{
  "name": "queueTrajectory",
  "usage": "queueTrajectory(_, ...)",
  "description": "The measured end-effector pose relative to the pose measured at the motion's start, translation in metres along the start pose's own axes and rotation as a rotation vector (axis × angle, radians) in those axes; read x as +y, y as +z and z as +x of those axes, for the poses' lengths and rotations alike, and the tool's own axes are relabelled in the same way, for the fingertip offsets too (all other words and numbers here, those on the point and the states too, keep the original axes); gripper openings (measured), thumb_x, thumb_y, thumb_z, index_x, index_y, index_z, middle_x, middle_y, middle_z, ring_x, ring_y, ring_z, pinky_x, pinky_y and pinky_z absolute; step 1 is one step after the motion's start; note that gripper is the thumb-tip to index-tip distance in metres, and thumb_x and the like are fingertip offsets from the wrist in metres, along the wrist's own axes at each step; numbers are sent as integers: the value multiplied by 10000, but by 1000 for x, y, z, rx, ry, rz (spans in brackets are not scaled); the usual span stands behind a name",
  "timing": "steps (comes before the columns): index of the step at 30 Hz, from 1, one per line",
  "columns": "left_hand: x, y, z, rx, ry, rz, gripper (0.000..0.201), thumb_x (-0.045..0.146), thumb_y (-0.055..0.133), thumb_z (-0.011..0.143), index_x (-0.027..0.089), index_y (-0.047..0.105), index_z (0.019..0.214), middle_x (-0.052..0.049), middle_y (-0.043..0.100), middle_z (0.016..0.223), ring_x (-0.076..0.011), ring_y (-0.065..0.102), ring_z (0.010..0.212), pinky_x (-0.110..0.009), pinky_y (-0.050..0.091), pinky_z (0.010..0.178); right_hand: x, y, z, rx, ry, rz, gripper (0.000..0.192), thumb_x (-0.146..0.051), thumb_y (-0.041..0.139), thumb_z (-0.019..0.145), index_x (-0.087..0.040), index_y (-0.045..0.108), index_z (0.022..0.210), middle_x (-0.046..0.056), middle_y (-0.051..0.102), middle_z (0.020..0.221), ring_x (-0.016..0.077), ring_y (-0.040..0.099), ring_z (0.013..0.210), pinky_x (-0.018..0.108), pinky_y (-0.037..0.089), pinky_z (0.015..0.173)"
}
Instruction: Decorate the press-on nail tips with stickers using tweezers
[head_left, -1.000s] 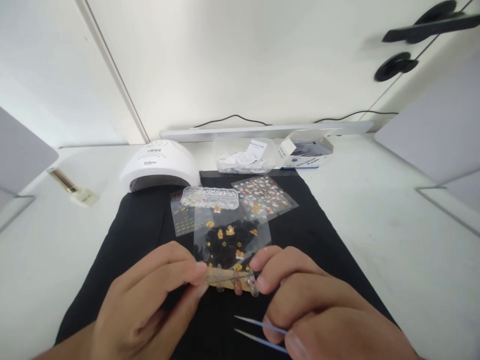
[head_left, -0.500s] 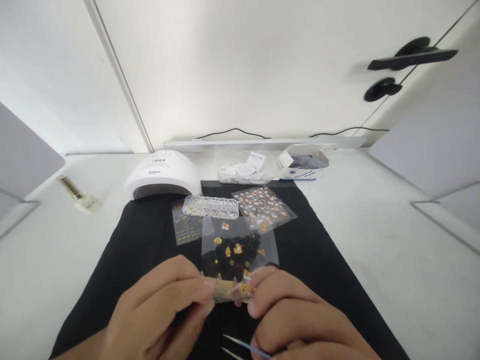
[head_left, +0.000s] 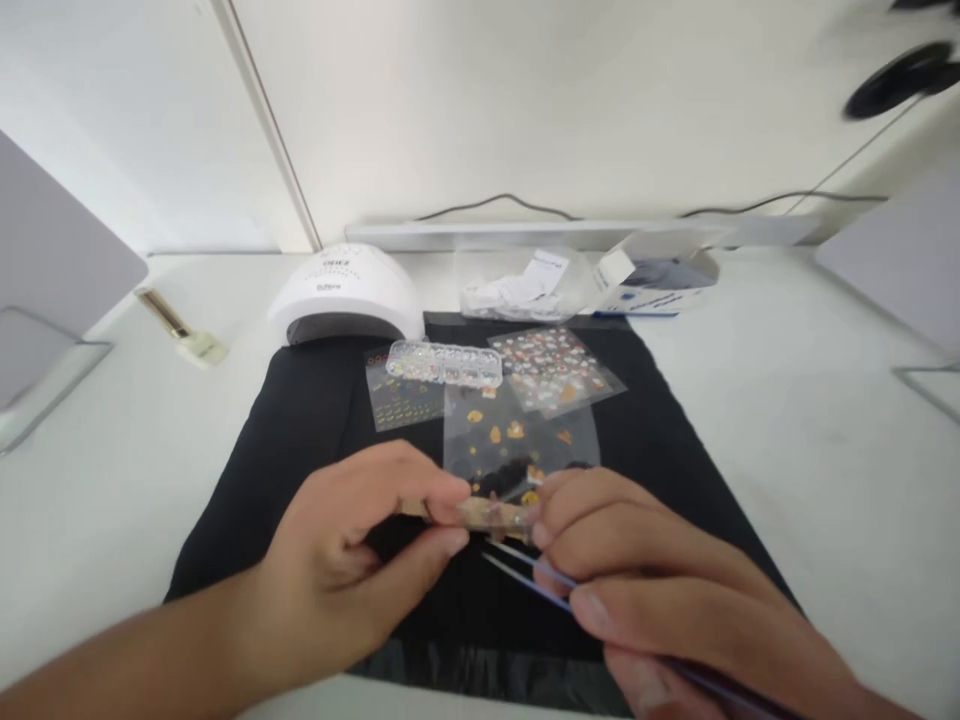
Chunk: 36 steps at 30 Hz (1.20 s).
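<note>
My left hand (head_left: 352, 555) pinches the left end of a small wooden stick (head_left: 487, 514) carrying several fake nails, held over a black mat (head_left: 300, 420). My right hand (head_left: 660, 590) touches the stick's right end with its fingertips and also grips blue tweezers (head_left: 525, 575), whose open tips point left under the stick. Just beyond lies a clear sticker sheet (head_left: 517, 440) with gold and black motifs.
Farther back on the mat are a clear rhinestone case (head_left: 444, 364) and two more sticker sheets (head_left: 555, 368). A white nail lamp (head_left: 346, 296), a bag of paper slips (head_left: 525, 290), an open box (head_left: 660, 282) and a small bottle (head_left: 180, 332) sit on the white table.
The camera has tilted and shifted, so the table appears higher. Both hands keep the nail stick; the tweezers' tips now lie closer under the stick, and my left forearm has come into view.
</note>
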<state>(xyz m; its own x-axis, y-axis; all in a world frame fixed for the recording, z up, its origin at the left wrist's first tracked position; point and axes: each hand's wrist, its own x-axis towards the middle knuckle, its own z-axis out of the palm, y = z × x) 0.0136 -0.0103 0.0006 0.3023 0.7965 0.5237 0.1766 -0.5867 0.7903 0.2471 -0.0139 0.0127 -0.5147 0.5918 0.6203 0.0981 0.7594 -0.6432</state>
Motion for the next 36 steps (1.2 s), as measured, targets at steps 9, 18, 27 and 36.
queueTrajectory(9, 4, -3, -1, 19, -209, -173, 302, -12, 699, 835, 206, 732, 1042, 24, 695, 846, -80, 696, 791, -151, 577, 768, 9, -2, 2, -40, 0, 44, 378, 18, 578, 800, -195, 638, 1106, 80, 704, 901, 221, 712, 836, 456, 645, 837)
queueTrajectory(18, 6, 1, -2, 15, -165, 38, 241, 0, 664, 879, 198, 709, 1009, 18, 722, 895, -73, 684, 829, -148, 557, 784, 11, 5, 5, 1, 41, 42, 360, 32, 542, 812, -194, 631, 1078, 69, 643, 910, 193, 640, 790, 385, 630, 694)
queueTrajectory(27, 7, 1, -2, 5, -62, 126, 224, -26, 654, 882, 154, 705, 1003, -23, 729, 911, -73, 699, 816, -128, 568, 742, 9, 9, 5, 41, 116, 72, 375, 24, 548, 814, -233, 644, 1069, 61, 668, 886, 198, 669, 759, 372, 639, 669)
queueTrajectory(36, 10, 0, -2, -21, 17, 204, 222, -52, 648, 873, 126, 691, 998, -30, 708, 901, -60, 693, 767, -104, 559, 703, 6, 3, 3, 41, 173, 139, 358, 21, 549, 842, -240, 663, 1059, 61, 692, 893, 191, 693, 773, 361, 650, 673)
